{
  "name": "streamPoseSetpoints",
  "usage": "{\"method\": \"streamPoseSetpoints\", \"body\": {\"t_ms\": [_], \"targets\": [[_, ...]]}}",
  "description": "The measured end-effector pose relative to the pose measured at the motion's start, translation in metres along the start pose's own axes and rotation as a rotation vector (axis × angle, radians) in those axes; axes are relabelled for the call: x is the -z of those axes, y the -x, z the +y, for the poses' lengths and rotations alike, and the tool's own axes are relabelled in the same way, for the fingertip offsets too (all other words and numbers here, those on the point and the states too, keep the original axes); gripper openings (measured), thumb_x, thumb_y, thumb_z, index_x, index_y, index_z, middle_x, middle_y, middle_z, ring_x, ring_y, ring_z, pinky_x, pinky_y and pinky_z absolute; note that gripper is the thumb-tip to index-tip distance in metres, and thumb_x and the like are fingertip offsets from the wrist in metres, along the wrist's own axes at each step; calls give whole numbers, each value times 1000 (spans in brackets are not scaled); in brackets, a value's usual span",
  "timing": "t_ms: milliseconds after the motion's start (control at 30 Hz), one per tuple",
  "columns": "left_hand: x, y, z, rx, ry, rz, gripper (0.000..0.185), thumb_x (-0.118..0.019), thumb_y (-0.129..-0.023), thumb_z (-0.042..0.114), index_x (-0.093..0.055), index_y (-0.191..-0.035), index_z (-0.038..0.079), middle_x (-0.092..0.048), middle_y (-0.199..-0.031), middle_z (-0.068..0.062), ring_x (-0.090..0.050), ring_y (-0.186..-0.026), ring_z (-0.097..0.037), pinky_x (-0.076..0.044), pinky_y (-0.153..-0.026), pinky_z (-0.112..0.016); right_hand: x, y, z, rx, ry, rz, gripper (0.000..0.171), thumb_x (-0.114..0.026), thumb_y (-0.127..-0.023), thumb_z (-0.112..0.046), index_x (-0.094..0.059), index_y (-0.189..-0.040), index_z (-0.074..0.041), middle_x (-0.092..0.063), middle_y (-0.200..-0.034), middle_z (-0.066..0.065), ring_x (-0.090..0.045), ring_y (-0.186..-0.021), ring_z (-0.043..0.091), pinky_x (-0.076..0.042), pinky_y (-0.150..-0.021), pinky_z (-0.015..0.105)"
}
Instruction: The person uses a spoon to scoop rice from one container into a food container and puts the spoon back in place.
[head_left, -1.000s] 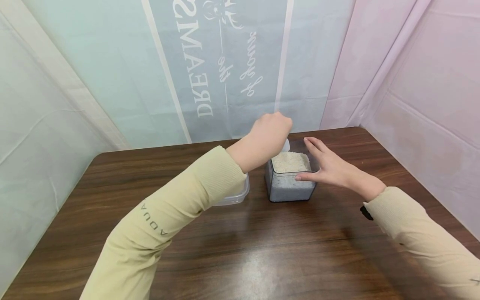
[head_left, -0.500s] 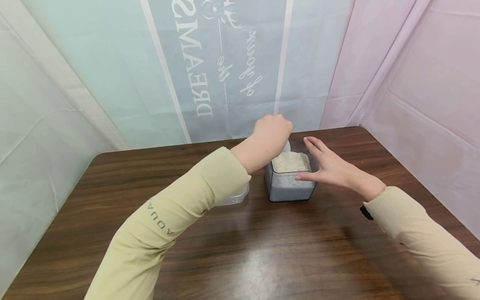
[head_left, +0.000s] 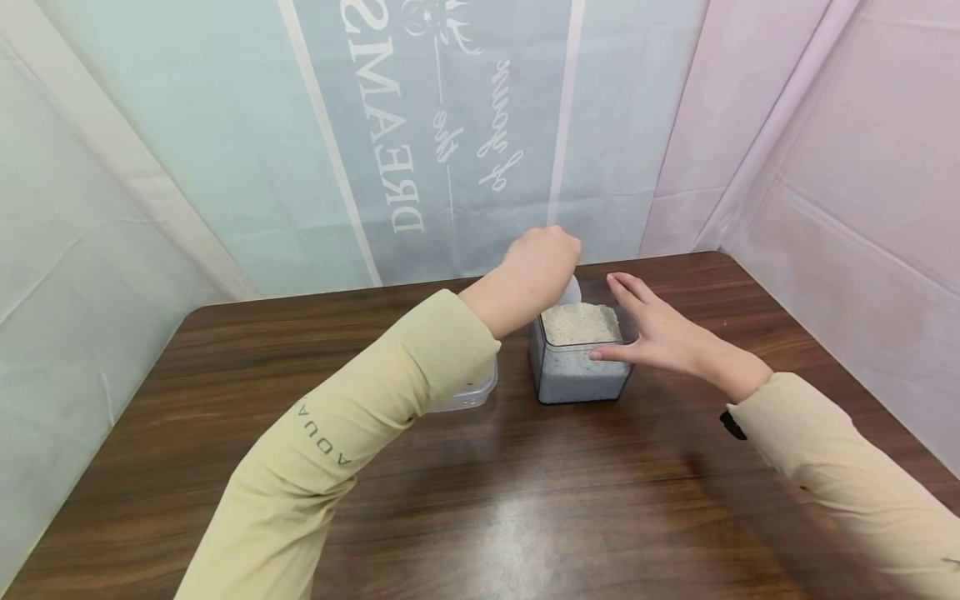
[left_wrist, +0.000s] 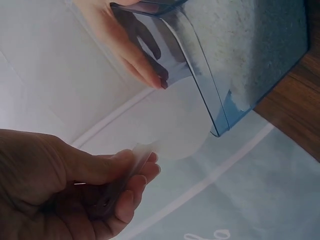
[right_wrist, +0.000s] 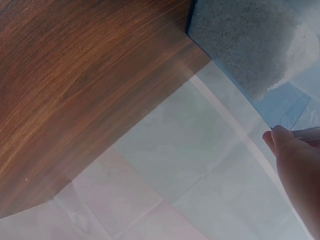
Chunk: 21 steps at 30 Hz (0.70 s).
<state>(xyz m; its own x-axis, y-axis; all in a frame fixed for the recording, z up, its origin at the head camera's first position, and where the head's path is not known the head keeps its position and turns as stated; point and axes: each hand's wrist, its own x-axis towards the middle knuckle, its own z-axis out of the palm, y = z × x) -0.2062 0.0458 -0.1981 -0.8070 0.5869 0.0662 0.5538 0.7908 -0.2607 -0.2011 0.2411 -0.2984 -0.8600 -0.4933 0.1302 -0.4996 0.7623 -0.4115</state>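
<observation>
Dark wood tabletop (head_left: pixel 525 500) was seen nearest, enclosed by pale sheeting: greenish on one side, pink on the other, with a grey banner (head_left: pixel 435 125) bearing reversed lettering hung at the back.

Two yellow-green sleeves were noted reaching in from the near edge. Left sleeve (head_left: pixel 337 433) was marked with small letters. Beneath the left forearm, a low clear tub (head_left: pixel 468 392) was partly hidden; its contents could not be told.

Just beside the tub, toward the far middle of the table, a clear square box (head_left: pixel 577 375) was seen standing upright, filled nearly to the rim with white grain (head_left: pixel 579 323).

Right hand (head_left: pixel 660 337) was laid against the box's right side, fingers straight and slightly spread, thumb pressed to the near face, fingertips extended along the far wall. In the right wrist view only a fingertip was caught at the box's top corner.

Left hand (head_left: pixel 536 267) was held above the box's far left corner, fingers curled. In the left wrist view a clear scoop (left_wrist: pixel 175 122) was seen pinched by its handle between thumb and fingers, its round bowl held just outside the box's rim. No grain could be made out in the bowl.
</observation>
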Motion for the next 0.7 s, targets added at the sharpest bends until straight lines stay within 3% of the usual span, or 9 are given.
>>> {"method": "streamPoseSetpoints", "body": {"t_ms": [267,700], "targets": [[0,-2,-2,-2,55,-18,23,-43,-93,5,-62,-106,8,-63,-99,-6,-61,-93,-22,-50,-76,-32,-3,-1,2,30,5,39,103,-73,-73,-45,-15,-142,5,-18,-145,18,-27,-129,34,-28,-99,49],[7,-1,-6,-13,105,-78,26,-38,-95,6,-59,-111,4,-62,-104,-9,-58,-100,-23,-48,-82,-33,-1,-1,0,18,13,27,103,-71,-73,-46,-15,-142,5,-17,-145,19,-28,-128,36,-28,-98,50]]}}
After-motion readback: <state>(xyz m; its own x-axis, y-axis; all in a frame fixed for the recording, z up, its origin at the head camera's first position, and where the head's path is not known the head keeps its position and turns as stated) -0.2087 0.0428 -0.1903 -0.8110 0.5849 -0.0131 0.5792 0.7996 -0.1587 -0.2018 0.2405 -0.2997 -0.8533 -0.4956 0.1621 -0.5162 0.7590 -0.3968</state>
